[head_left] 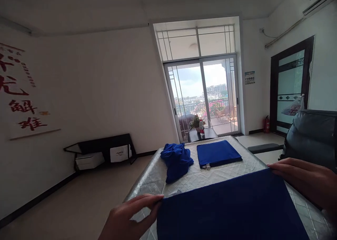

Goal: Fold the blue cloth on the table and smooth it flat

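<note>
A blue cloth [229,206] is spread flat between my hands at the near side of the table. My left hand [134,213] pinches its far left corner between thumb and fingers. At the far right corner, my right hand [306,178] grips the edge. The near part of the cloth runs out of view. Beyond it, a folded blue cloth [218,153] lies in a neat rectangle with a small white tag at its front edge. To the left of that sits a crumpled blue cloth [177,159] in a loose heap.
The table [147,184] has a pale quilted cover. Behind it stands a small dark table [207,133] with a bottle [201,127] and a potted plant [195,122]. A black leather chair [310,136] is at the right. A low black shelf [105,145] holds boxes along the left wall.
</note>
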Action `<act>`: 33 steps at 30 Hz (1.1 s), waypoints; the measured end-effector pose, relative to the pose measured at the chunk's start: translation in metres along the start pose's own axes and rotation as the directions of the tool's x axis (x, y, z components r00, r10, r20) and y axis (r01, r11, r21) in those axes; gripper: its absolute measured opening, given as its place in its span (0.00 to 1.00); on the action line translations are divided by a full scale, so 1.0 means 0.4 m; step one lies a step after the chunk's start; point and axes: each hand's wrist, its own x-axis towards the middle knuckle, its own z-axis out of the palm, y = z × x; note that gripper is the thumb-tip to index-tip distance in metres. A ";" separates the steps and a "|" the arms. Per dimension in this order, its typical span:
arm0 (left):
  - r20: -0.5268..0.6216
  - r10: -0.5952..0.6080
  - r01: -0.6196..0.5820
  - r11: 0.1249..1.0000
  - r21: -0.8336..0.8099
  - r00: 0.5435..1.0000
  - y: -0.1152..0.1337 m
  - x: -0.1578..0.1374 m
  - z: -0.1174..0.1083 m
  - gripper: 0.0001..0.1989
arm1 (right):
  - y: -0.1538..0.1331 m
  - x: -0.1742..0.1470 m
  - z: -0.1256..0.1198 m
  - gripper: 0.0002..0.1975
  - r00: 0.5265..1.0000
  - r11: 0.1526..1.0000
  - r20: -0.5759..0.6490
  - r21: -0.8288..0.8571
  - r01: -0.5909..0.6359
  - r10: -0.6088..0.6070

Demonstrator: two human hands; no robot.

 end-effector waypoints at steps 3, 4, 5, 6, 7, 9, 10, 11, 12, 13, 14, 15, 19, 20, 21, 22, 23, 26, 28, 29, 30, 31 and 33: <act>0.256 -0.151 0.193 0.970 -0.149 0.955 -0.027 0.123 0.080 0.13 | 0.072 0.060 0.047 0.19 0.971 0.989 0.207 0.067 -0.135 0.119; 0.312 -0.180 0.245 0.953 -0.180 0.933 -0.042 0.172 0.113 0.13 | 0.102 0.091 0.072 0.20 0.954 0.985 0.260 0.052 -0.167 0.148; 0.346 -0.196 0.278 0.938 -0.207 0.918 -0.058 0.225 0.149 0.12 | 0.136 0.129 0.100 0.20 0.942 0.984 0.294 0.029 -0.176 0.160; 0.362 -0.202 0.297 0.927 -0.229 0.910 -0.076 0.285 0.184 0.12 | 0.173 0.175 0.127 0.20 0.939 0.985 0.303 -0.004 -0.170 0.163; 0.342 -0.209 0.303 0.920 -0.248 0.916 -0.094 0.349 0.219 0.11 | 0.212 0.227 0.153 0.19 0.939 0.985 0.297 -0.049 -0.168 0.175; 0.218 -0.232 0.289 0.914 -0.285 0.948 -0.129 0.488 0.284 0.08 | 0.290 0.347 0.199 0.17 0.948 0.976 0.248 -0.135 -0.170 0.200; 0.102 -0.247 0.267 0.910 -0.317 0.964 -0.146 0.558 0.313 0.07 | 0.327 0.408 0.218 0.16 0.950 0.961 0.199 -0.191 -0.202 0.240; 0.037 -0.256 0.254 0.908 -0.332 0.966 -0.163 0.623 0.342 0.08 | 0.362 0.467 0.234 0.15 0.949 0.942 0.144 -0.234 -0.242 0.280; -0.026 -0.266 0.241 0.907 -0.346 0.964 -0.180 0.681 0.370 0.09 | 0.396 0.520 0.249 0.15 0.948 0.926 0.081 -0.255 -0.279 0.308; -0.079 -0.272 0.228 0.906 -0.356 0.959 -0.198 0.728 0.400 0.11 | 0.427 0.564 0.265 0.15 0.943 0.913 0.025 -0.261 -0.313 0.330; -0.119 -0.274 0.216 0.907 -0.361 0.954 -0.216 0.764 0.431 0.12 | 0.458 0.597 0.283 0.15 0.938 0.906 -0.018 -0.251 -0.340 0.347; -0.157 -0.273 0.201 0.909 -0.365 0.949 -0.235 0.786 0.467 0.14 | 0.488 0.616 0.305 0.15 0.932 0.904 -0.047 -0.233 -0.360 0.359; -0.229 -0.236 0.146 0.925 -0.352 0.944 -0.313 0.740 0.663 0.13 | 0.597 0.554 0.461 0.15 0.894 0.882 -0.054 -0.148 -0.448 0.445; -0.218 -0.220 0.136 0.929 -0.344 0.951 -0.330 0.700 0.722 0.11 | 0.618 0.507 0.516 0.15 0.880 0.871 -0.043 -0.129 -0.475 0.473; -0.195 -0.202 0.129 0.933 -0.335 0.960 -0.346 0.652 0.782 0.10 | 0.633 0.451 0.575 0.15 0.866 0.859 -0.029 -0.113 -0.500 0.500; -0.160 -0.184 0.123 0.936 -0.330 0.970 -0.361 0.600 0.841 0.08 | 0.645 0.389 0.635 0.15 0.854 0.849 -0.009 -0.103 -0.518 0.520; -0.115 -0.159 0.115 0.940 -0.320 0.981 -0.374 0.546 0.896 0.07 | 0.652 0.323 0.694 0.14 0.845 0.841 0.016 -0.101 -0.531 0.535; 0.044 -0.066 0.074 0.971 -0.227 0.997 -0.410 0.407 1.018 0.08 | 0.660 0.136 0.841 0.12 0.820 0.825 0.096 -0.090 -0.558 0.565; 0.109 -0.025 0.039 0.992 -0.123 0.994 -0.431 0.354 1.058 0.09 | 0.662 0.052 0.896 0.11 0.833 0.839 0.105 -0.047 -0.541 0.543; 0.118 -0.012 0.022 0.997 -0.079 0.993 -0.440 0.340 1.067 0.09 | 0.665 0.028 0.910 0.12 0.845 0.850 0.101 -0.022 -0.526 0.525; 0.115 -0.002 0.007 0.999 -0.049 0.993 -0.448 0.333 1.071 0.09 | 0.667 0.014 0.915 0.12 0.857 0.861 0.090 0.001 -0.509 0.507; 0.109 0.013 -0.010 1.000 -0.025 0.994 -0.454 0.331 1.071 0.09 | 0.669 0.009 0.914 0.12 0.866 0.867 0.077 0.016 -0.497 0.495; 0.099 0.036 -0.038 0.999 0.015 0.994 -0.461 0.334 1.067 0.08 | 0.670 0.013 0.901 0.12 0.876 0.876 0.061 0.028 -0.481 0.478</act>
